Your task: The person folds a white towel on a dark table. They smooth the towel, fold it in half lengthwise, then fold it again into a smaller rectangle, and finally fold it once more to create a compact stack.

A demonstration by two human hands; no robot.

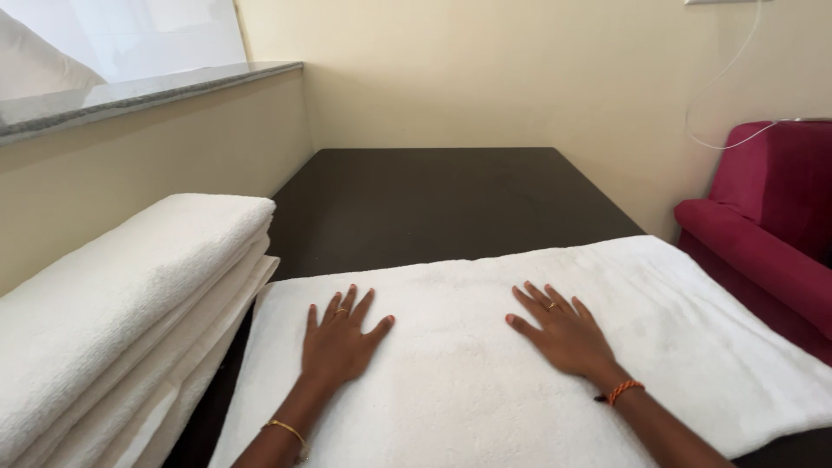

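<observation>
The white towel is lying spread flat on the dark surface. You are pressing your left hand and right hand on the towel, palms down, each grip wide and holding nothing. Left of the towel, a stack of folded towels is sitting.

Bright, soft daylight from the window, up & left of the hands. Pic is sharp, no glare. Edges bend a bit.
</observation>
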